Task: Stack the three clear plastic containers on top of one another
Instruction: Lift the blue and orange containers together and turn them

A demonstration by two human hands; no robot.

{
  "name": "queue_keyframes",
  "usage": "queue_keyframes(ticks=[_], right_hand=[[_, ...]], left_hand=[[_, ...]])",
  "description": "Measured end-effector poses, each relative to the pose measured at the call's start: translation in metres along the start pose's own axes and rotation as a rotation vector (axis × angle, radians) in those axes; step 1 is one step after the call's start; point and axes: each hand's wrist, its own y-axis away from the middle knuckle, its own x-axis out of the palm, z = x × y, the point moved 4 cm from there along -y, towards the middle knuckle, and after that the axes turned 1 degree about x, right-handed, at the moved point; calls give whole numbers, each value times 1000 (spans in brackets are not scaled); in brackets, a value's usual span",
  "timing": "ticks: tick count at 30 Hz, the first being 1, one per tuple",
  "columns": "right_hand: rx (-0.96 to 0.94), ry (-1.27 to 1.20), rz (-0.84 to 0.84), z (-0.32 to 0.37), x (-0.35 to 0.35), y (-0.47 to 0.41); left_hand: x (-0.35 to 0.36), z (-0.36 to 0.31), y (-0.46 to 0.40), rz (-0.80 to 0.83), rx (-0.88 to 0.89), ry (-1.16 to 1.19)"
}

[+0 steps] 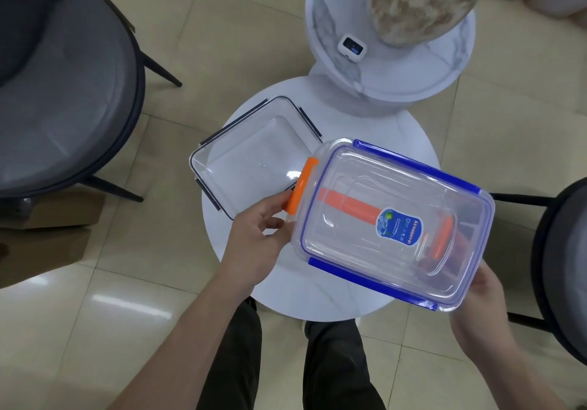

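Even, bright indoor light filled the wide-angle view, overhead lamps left white glare on the glossy floor tiles (104,298) and a glint on the dark-clipped container (254,152), while edges bowed and softened slightly.

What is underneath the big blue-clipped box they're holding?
Through the clear blue-clipped box, an orange-trimmed container shows beneath it, its orange clip poking out by the left hand. The white round table lies lower. Whether the two containers touch is unclear.
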Motion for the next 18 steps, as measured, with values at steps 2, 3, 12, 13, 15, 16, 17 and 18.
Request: queue_keyframes(ticks=[2, 3, 12, 13, 15, 16, 17, 18], right_hand=[[-34, -18, 9, 11, 8, -3], [-52, -30, 15, 18, 14, -4], [-67, -26, 81, 47, 82, -22], [-70, -23, 86, 50, 90, -25], [-72, -34, 100, 54, 107, -32], [-73, -37, 109, 56, 114, -35], [-79, -30, 117, 57, 121, -39], [-86, -21, 126, 58, 128, -43]], left_hand=[[-7, -6, -1, -16, 15, 16], [-12, -9, -2, -26, 22, 24], [-72, -24, -18, -115, 53, 31], [-80, -25, -20, -117, 56, 21], [-94, -27, -25, -124, 63, -3], [-101, -28, -29, -132, 65, -11], [-107, -30, -33, -138, 67, -13], [-113, -31, -36, -141, 70, -13]])
